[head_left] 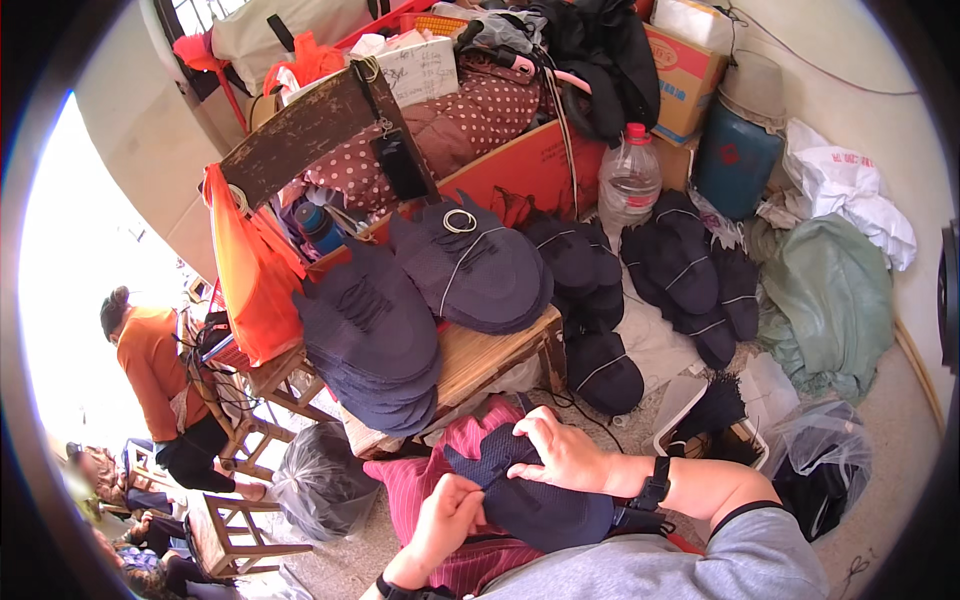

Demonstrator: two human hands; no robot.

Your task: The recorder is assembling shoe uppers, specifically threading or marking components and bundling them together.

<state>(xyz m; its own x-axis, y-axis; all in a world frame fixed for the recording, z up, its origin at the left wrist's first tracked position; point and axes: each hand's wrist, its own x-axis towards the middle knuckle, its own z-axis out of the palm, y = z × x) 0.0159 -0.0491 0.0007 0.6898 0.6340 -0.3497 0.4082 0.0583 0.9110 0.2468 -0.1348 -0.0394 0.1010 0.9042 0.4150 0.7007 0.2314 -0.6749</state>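
Observation:
A dark navy knit shoe upper [550, 515] lies across my lap, over a red striped cloth [478, 567]. My left hand [445, 520] pinches at its lacing area, where a thin dark strand like a lace runs from the fingertips toward my right thumb. My right hand [565, 455] grips the upper from above, thumb on the fabric and curled fingers at the far edge. Just ahead, a wooden bench [485, 365] carries a loose stack of similar uppers [370, 320] and a string-tied stack [475, 265] with a pale ring of cord on top.
More tied bundles of uppers [680, 265] lie on the floor, near a water bottle [630, 180]. At my right stand a basket of black strands [708, 415] and a clear plastic bag [825, 465]. An orange bag [245, 270] hangs left; beyond it, a person in orange [160, 370] bends forward.

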